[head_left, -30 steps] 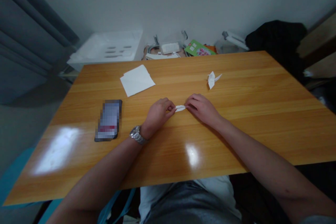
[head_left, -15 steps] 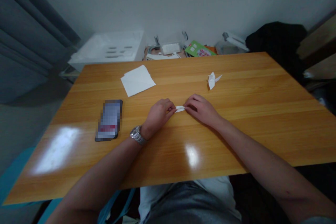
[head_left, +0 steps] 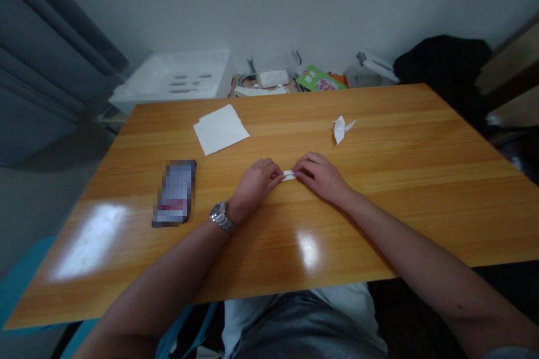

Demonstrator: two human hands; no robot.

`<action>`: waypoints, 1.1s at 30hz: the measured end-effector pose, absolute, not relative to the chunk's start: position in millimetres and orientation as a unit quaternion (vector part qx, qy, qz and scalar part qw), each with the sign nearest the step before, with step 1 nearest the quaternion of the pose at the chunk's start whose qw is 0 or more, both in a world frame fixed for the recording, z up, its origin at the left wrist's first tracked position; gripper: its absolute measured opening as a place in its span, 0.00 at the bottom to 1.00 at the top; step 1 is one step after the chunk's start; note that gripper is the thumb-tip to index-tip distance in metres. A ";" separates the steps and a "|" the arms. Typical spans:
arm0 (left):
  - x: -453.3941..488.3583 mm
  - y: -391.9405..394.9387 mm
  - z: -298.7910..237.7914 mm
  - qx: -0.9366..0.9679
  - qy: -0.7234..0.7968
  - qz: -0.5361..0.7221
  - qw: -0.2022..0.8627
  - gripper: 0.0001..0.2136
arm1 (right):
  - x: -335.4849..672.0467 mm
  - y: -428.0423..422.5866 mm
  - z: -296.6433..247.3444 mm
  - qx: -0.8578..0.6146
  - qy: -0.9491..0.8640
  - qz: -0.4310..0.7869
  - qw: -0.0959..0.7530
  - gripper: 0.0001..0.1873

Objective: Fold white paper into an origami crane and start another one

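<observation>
A small folded piece of white paper (head_left: 288,175) lies between my hands near the middle of the table. My left hand (head_left: 260,179) pinches its left end, and a metal watch (head_left: 221,216) is on that wrist. The right end is pinched by the fingertips of my right hand (head_left: 320,176). Parts of the paper are hidden under the fingers. Beyond my right hand stands a white origami crane (head_left: 340,129). Sheets of white paper (head_left: 221,129) lie farther back on the left.
A phone (head_left: 176,193) with a blurred screen lies left of my left hand on the wooden table (head_left: 261,258). Behind the table's far edge are a white tray-like piece (head_left: 168,76), a green book (head_left: 318,78) and a clear box (head_left: 370,74). Dark cloth (head_left: 442,64) is at the right.
My right hand has shifted slightly left, closer to my left hand, and less of the folded paper shows between the fingers. Both hands keep their pinch.
</observation>
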State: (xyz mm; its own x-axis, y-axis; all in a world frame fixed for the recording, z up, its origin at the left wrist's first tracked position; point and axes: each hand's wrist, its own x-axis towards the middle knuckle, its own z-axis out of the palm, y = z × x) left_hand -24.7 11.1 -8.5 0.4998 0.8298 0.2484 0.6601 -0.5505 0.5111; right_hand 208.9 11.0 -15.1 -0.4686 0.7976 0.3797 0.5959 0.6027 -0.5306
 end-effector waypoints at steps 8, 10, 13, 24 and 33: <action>-25.8 12.2 -6.2 0.837 0.441 0.256 0.199 0.05 | 211.3 12.4 -17.2 -0.419 -0.842 0.158 0.300 0.04; -26.3 12.3 -5.7 0.837 0.441 0.255 0.199 0.05 | 211.7 12.9 -18.1 -0.417 -0.842 0.160 0.301 0.04; -27.2 12.5 -6.2 0.842 0.435 0.254 0.194 0.04 | 212.1 13.2 -19.0 -0.416 -0.841 0.163 0.305 0.05; -27.6 11.6 -6.5 0.854 0.424 0.243 0.181 0.05 | 212.4 12.7 -18.2 -0.420 -0.840 0.167 0.301 0.04; -27.5 11.5 -4.1 0.860 0.417 0.236 0.177 0.05 | 212.1 12.4 -17.8 -0.423 -0.840 0.166 0.298 0.03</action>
State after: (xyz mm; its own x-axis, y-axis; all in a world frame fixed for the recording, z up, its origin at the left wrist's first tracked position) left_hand -27.5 11.5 -4.1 0.5407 0.8003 0.2591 0.6334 -0.5901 0.5007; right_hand 212.1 12.4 -17.8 -0.4652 0.8086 0.3602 0.6105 0.5878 -0.5308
